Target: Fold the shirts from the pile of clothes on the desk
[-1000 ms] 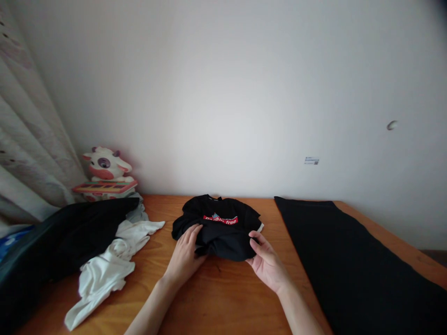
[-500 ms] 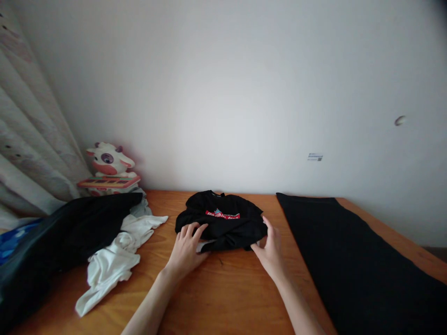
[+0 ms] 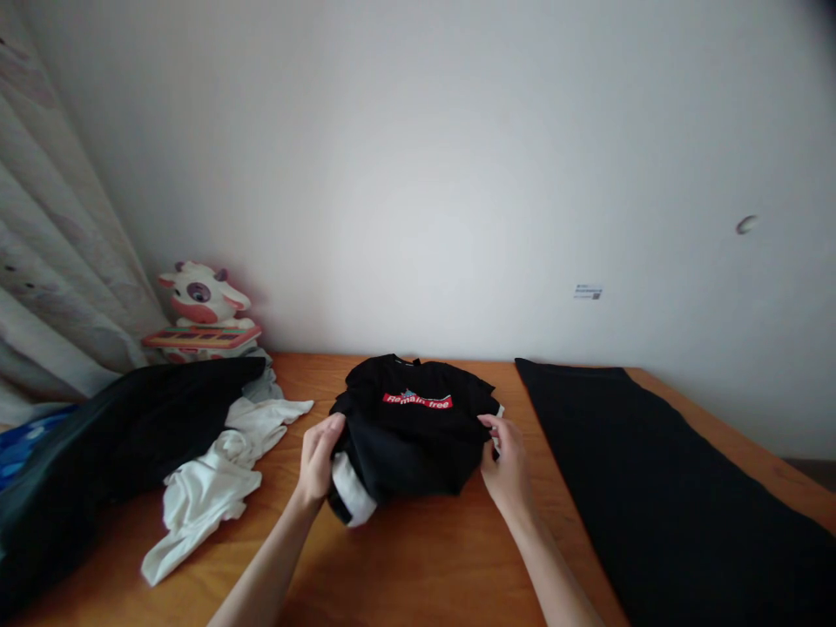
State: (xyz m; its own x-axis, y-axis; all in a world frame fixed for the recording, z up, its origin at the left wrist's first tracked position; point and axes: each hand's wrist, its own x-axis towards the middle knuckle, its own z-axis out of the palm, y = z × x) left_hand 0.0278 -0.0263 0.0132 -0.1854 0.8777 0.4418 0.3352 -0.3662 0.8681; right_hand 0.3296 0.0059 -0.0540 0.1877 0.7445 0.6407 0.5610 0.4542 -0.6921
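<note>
A folded black T-shirt (image 3: 411, 440) with a red and white chest print lies in the middle of the wooden table (image 3: 418, 566). My left hand (image 3: 318, 461) grips its left edge with curled fingers, and a white fold of cloth (image 3: 351, 498) shows just below that hand. My right hand (image 3: 506, 461) pinches the shirt's right edge, where a sliver of white also shows. The near side of the shirt is lifted slightly off the table.
A white garment (image 3: 209, 488) lies crumpled at the left, beside a dark heap of clothing (image 3: 111, 444). A cow toy (image 3: 199, 305) sits on a flat box at the back left by a curtain. A black cloth (image 3: 666, 496) covers the table's right side.
Both hands went from resting against the shirt's near edge to gripping its left and right sides. The shirt's front has come up and a white layer shows underneath.
</note>
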